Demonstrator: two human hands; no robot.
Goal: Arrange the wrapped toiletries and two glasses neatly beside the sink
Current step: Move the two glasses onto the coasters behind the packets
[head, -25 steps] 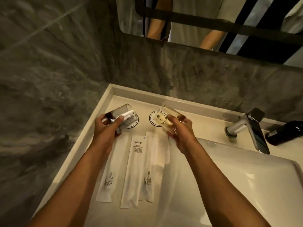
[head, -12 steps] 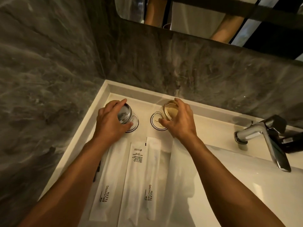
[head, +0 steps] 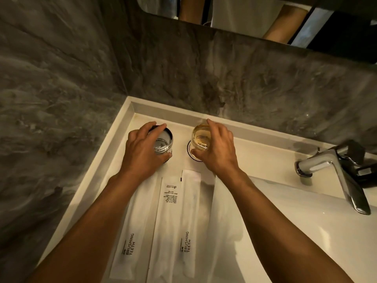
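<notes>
My left hand (head: 142, 152) wraps its fingers around the clear round glass (head: 163, 140), upright on a black-edged round coaster (head: 169, 158). My right hand (head: 217, 148) grips the amber-looking glass (head: 201, 136) the same way on its coaster (head: 190, 153), perhaps touching it. Three white wrapped toothbrush packets (head: 169, 211) lie side by side on the white sink ledge (head: 114, 160), just below.

We see white counter ledge (head: 120, 152) beside sink: two round coasters (head: 192, 157) under glasses (head: 201, 137), three wrapped toiletry packets (head: 169, 217) side by side.
</notes>
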